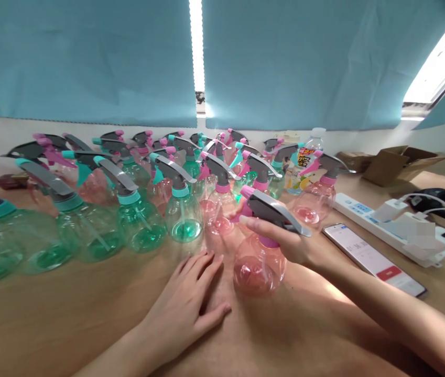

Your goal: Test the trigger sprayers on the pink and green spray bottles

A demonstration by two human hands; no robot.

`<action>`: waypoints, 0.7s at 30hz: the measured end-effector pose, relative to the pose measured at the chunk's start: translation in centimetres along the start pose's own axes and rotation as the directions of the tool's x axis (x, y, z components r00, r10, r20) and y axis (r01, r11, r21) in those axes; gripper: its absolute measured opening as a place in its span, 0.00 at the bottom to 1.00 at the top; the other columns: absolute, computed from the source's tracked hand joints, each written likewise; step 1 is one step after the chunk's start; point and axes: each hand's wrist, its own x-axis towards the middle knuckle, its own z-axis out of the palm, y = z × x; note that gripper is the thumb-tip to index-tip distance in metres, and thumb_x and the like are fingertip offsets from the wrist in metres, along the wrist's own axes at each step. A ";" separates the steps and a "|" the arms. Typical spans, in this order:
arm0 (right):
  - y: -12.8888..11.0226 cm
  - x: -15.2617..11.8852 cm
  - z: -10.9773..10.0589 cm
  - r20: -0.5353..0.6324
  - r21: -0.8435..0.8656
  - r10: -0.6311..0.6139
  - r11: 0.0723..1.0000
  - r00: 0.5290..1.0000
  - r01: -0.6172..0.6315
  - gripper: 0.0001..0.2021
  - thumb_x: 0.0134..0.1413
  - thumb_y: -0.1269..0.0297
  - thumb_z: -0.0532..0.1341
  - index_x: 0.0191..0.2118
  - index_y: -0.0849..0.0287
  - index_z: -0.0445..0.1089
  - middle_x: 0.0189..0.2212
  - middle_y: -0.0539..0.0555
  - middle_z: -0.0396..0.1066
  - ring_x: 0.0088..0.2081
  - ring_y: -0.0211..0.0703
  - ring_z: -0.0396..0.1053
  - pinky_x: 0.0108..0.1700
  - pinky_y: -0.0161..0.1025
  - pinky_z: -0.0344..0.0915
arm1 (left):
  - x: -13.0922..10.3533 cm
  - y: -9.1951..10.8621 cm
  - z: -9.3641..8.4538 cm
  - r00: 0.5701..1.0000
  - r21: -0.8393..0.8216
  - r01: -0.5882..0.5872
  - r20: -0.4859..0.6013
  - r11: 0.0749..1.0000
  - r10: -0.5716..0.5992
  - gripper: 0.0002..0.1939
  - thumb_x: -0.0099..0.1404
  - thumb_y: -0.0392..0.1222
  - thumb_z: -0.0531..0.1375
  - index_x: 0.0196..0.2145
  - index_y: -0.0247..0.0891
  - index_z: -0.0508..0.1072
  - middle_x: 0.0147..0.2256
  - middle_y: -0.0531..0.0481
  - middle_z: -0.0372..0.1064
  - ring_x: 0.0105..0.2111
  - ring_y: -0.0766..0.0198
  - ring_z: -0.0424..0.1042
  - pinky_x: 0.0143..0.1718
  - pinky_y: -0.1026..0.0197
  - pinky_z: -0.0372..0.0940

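Pink spray bottle (259,262), empty, near centre on surface (68,314): right hand (285,238) grip clenched round its neck. Left hand (186,303) flat, released. Twenty-odd empty pink/green bottles (183,209) far.

Two bare hands, one flat and one gripping

The left hand (186,301) lies palm down, fingers spread and pointing forward, forearm running in from below. The right hand (285,238) reaches in from the right, fingers curled closed in a grasp, forearm angled across.

bottles (175,209) behind held bottle (259,262) | phone (373,259) right | power strip (387,225) behind phone
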 end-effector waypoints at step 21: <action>-1.1 0.2 0.0 0.030 0.157 0.056 0.986 0.998 -0.060 0.07 0.53 0.55 0.60 0.35 0.50 0.71 0.32 0.51 0.73 0.38 0.49 0.71 0.35 0.44 0.68 | 0.4 0.4 -0.4 0.999 0.006 0.014 0.034 1.000 -0.014 0.28 0.67 0.54 0.57 0.60 0.40 0.64 0.60 0.39 0.60 0.60 0.41 0.57 0.56 0.39 0.57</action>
